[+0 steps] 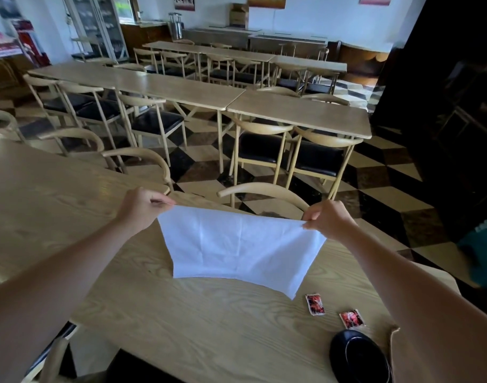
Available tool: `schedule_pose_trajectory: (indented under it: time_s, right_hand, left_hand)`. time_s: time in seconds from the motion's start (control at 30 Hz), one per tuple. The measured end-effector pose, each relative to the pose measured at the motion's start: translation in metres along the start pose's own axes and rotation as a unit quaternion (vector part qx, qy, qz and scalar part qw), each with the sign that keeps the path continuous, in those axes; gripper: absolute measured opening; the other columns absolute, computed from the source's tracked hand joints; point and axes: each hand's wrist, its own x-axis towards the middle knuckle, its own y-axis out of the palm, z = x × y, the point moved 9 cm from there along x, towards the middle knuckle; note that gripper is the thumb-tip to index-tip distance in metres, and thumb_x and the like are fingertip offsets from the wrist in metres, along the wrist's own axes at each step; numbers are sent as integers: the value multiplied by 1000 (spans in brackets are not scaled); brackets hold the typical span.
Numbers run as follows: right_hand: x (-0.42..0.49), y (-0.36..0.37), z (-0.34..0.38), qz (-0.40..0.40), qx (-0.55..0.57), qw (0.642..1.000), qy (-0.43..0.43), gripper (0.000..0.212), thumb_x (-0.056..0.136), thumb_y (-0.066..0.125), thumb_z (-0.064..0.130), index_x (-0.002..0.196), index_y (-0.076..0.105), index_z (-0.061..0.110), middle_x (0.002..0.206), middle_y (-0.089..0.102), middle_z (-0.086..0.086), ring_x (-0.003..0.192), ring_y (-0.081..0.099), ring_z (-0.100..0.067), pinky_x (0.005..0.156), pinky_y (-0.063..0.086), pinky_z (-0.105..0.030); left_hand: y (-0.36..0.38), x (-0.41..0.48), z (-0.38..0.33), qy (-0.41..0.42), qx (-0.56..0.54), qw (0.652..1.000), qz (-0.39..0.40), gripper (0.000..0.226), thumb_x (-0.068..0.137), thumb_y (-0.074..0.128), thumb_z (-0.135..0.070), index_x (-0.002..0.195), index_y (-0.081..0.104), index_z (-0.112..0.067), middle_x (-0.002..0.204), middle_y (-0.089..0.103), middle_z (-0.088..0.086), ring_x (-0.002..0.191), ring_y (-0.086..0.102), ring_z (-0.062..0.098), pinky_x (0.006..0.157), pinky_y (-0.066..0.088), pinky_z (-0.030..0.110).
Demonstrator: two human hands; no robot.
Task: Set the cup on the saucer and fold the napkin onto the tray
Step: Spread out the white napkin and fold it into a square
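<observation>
A white cloth napkin (238, 248) hangs spread out above the wooden table (181, 327). My left hand (141, 207) pinches its upper left corner and my right hand (328, 218) pinches its upper right corner. The napkin's lower edge hangs loose just over the tabletop. A black saucer (357, 357) lies at the table's near right, partly hidden by my right forearm. No cup and no tray are in view.
Two small red-printed packets (315, 304) (352, 318) lie on the table just beyond the saucer. A wooden chair back (261, 190) stands at the table's far edge behind the napkin. More tables and chairs fill the room beyond.
</observation>
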Motion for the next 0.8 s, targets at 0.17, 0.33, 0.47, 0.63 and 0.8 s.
schedule_pose_trajectory:
  time_s: [0.17, 0.33, 0.47, 0.63, 0.8]
  right_hand:
    - [12, -8, 2, -35, -44, 998, -5, 7, 85, 75, 15, 92, 76, 15, 90, 72, -5, 83, 66, -23, 73, 53, -30]
    - [36, -37, 13, -110, -81, 991, 1, 11, 90, 68, 22, 94, 76, 16, 89, 74, -9, 80, 66, -27, 70, 49, -29]
    - [44, -65, 25, -200, -81, 976, -27, 13, 92, 65, 18, 95, 77, 13, 84, 74, -10, 76, 66, -30, 64, 49, -30]
    - [32, -73, 25, -251, -63, 964, -65, 11, 88, 66, 9, 86, 77, 6, 83, 76, -12, 76, 69, -32, 67, 59, -39]
    - [-1, -40, 12, -209, -56, 973, -86, 11, 84, 69, 4, 85, 78, 9, 86, 76, -9, 80, 68, -30, 69, 54, -34]
  left_hand:
    - [-3, 22, -5, 1, 33, 997, -76, 9, 82, 72, -20, 88, 79, -19, 85, 77, -2, 77, 66, 9, 64, 44, 22]
    - [-14, 61, -28, 42, 39, 988, -144, 13, 85, 68, -18, 93, 78, -13, 88, 78, 6, 85, 71, 21, 69, 51, 29]
    - [-34, 82, -49, 77, 11, 977, -197, 16, 84, 65, -15, 93, 77, -11, 89, 77, 8, 84, 70, 23, 75, 56, 35]
    - [-44, 75, -41, 85, -8, 975, -203, 18, 82, 63, -17, 93, 77, -12, 89, 77, 6, 84, 69, 20, 76, 55, 34]
    - [-26, 31, -10, 54, 3, 990, -131, 12, 81, 71, -13, 85, 78, -22, 75, 74, -12, 77, 68, 20, 71, 49, 30]
